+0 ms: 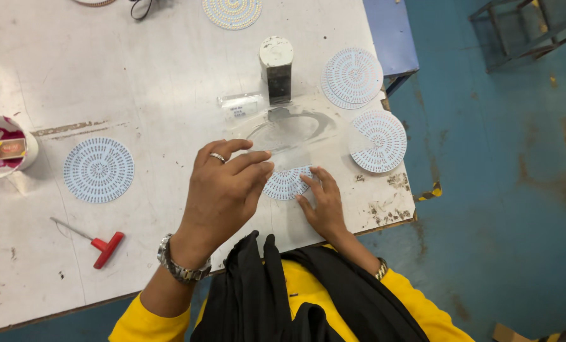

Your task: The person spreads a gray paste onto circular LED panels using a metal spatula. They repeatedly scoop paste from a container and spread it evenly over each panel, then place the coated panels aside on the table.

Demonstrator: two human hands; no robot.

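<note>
My left hand (223, 190), with a ring and a metal wristwatch, hovers over the white table (169, 69) with fingers together, pinching the edge of a clear round plastic sheet (289, 142). My right hand (321, 202) rests flat with fingers spread on a round white circuit disc (286, 182) that lies under the clear sheet. The disc is partly hidden by both hands.
Round discs lie at the left (99, 170), at the right edge (379, 140), stacked at the back right (352, 77) and at the top (232, 11). A grey cylinder (276, 68) stands in the middle. A red T-handle tool (102, 246) and a stained white cup (4, 152) sit left.
</note>
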